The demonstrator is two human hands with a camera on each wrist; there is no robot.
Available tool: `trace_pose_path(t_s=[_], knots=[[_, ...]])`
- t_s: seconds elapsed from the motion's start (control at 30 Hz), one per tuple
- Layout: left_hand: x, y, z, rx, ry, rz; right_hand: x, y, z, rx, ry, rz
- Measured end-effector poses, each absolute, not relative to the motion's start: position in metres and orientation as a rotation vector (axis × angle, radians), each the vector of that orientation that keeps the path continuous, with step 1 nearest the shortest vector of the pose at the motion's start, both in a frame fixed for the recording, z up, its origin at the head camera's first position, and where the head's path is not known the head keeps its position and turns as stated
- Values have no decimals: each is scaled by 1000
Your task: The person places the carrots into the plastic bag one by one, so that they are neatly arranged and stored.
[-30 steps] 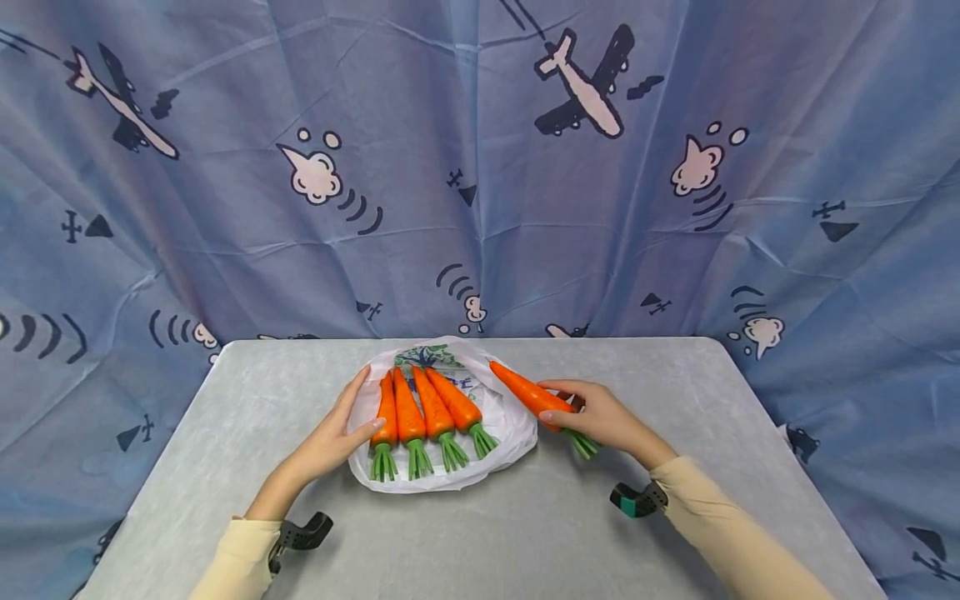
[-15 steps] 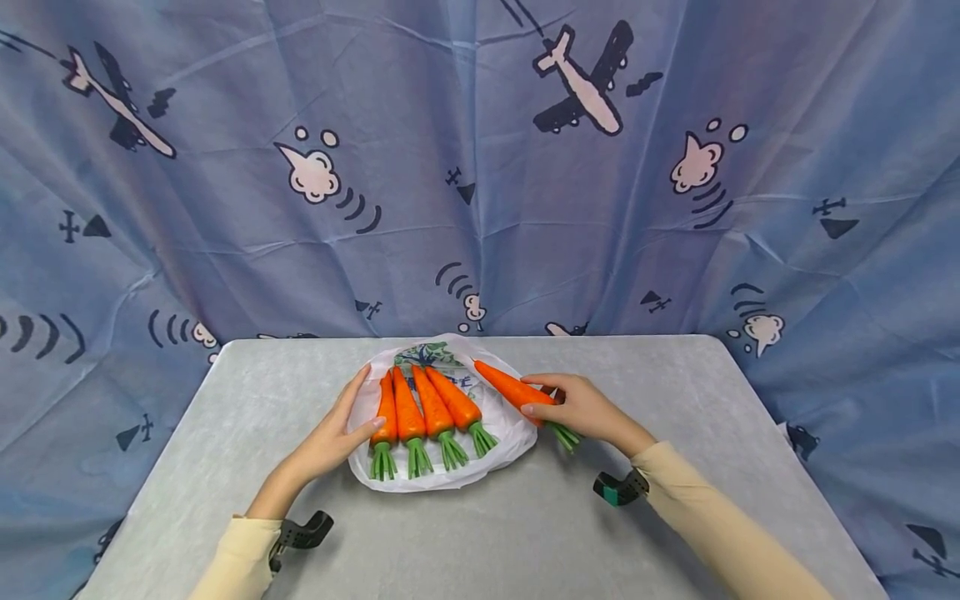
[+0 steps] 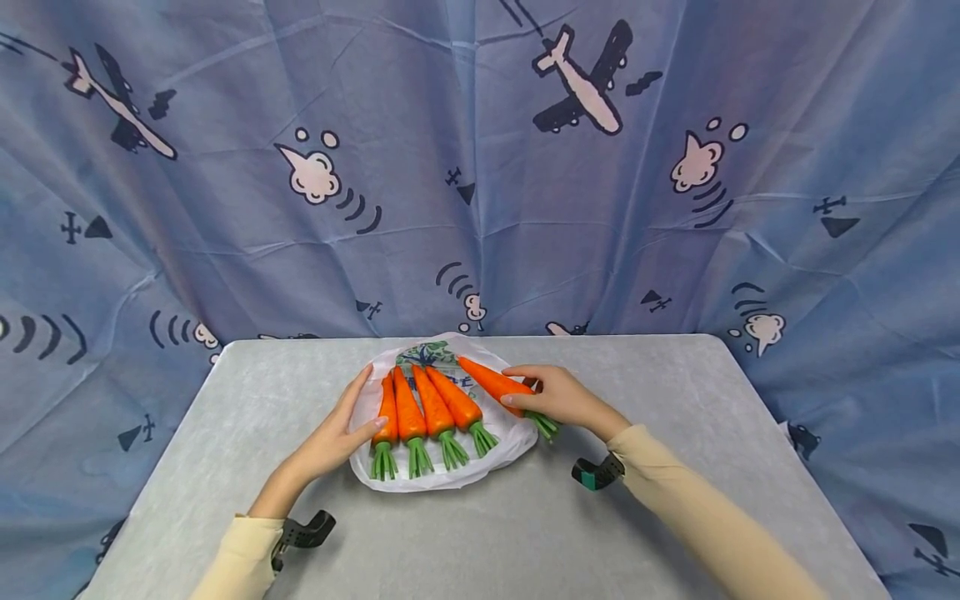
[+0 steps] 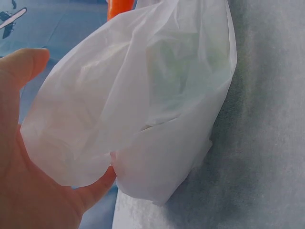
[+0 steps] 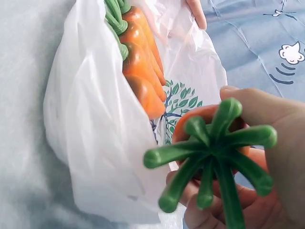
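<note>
On the table a white plastic bag (image 3: 480,467) lies with its mouth toward me. Several orange toy-like carrots (image 3: 410,414) with green stems lie side by side in its opening. My left hand (image 3: 327,442) holds the bag's left rim, thumb by the leftmost carrot; in the left wrist view my left hand (image 4: 33,186) spans the thin film. My right hand (image 3: 558,396) grips another carrot (image 3: 483,379) near its stem end, its tip over the bag's right side. In the right wrist view its green stem (image 5: 212,152) hides part of my right hand (image 5: 281,129).
A pale grey table (image 3: 660,392) carries everything. Behind it hangs a blue curtain (image 3: 405,167) printed with planes. A dark strap device (image 3: 307,530) sits on my left wrist and another strap device (image 3: 597,472) on my right. Green leaf print (image 5: 183,98) shows inside the bag.
My right hand has moved left and slightly away from me with its carrot, bringing the tip from the bag's right edge to over its opening. The left hand stays in place.
</note>
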State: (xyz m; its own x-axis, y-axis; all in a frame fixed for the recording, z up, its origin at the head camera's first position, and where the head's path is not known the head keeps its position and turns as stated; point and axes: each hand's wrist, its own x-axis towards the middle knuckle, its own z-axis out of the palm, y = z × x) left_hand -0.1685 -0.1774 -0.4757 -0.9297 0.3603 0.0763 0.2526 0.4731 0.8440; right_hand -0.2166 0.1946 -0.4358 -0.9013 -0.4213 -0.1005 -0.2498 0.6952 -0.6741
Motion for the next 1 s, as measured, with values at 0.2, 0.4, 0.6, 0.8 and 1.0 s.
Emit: trace_pose_path(t_s=[0.2, 0.4, 0.6, 0.8, 1.0], knots=[[-168, -177, -476, 534, 2598, 1463, -222, 182, -436, -524, 2652, -1000], [-168, -178, -476, 533, 2603, 1463, -225, 173, -433, -486, 2634, -984], [-167, -178, -475, 529, 2607, 1460, -232, 163, -433, -490, 2632, -957], [-167, -177, -476, 545, 2608, 1460, -238, 153, -440, -480, 2630, -939], [-167, -177, -476, 543, 2605, 1476, -245, 146, -445, -477, 2641, -938]])
